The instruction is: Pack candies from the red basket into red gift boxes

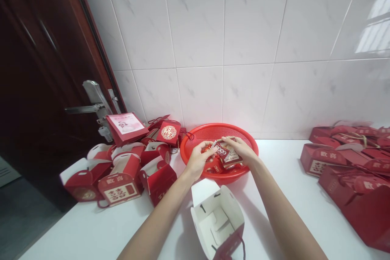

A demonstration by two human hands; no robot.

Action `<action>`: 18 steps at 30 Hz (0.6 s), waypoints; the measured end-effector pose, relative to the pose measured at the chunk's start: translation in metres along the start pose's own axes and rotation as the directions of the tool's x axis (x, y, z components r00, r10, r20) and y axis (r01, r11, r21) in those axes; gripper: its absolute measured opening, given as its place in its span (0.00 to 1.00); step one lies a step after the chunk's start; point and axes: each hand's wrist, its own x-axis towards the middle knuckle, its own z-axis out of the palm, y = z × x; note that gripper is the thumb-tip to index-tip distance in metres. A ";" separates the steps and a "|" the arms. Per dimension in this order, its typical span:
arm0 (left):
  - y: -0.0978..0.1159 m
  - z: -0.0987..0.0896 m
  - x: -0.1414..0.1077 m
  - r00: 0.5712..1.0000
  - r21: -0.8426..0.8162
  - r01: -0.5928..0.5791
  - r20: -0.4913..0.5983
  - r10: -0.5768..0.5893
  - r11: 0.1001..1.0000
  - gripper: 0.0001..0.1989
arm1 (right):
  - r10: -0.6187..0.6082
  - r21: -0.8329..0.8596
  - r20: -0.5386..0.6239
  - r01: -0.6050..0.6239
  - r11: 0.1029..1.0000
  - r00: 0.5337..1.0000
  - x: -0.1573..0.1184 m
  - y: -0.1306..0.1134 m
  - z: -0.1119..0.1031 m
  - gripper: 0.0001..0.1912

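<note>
Hands (220, 155) around flat patterned packets (228, 152) over a round perforated basket (195, 135).

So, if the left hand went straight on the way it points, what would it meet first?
Probably the small red packet that the left hand seems to touch; the right hand lies beyond, though depth is hard to judge here.

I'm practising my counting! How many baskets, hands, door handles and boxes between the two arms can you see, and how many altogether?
Basket: 1
Hands, left hand and right hand: 2
Door handle: 1
Box between the arms: 1
Total: 5
</note>
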 end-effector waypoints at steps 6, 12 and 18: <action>-0.002 0.000 0.001 1.000 0.029 0.007 -0.009 -0.007 1.000 0.21 | 0.013 0.003 0.006 -0.013 1.000 1.000 0.000 0.000 0.000 0.15; -0.002 0.000 0.002 1.000 0.025 0.012 0.007 -0.012 1.000 0.22 | 0.061 0.010 -0.075 -0.060 0.998 0.995 -0.004 -0.004 0.004 0.14; -0.002 -0.001 0.002 0.999 0.038 0.034 -0.013 -0.033 0.999 0.21 | 0.050 0.003 -0.044 -0.050 0.999 0.998 -0.003 -0.004 0.006 0.11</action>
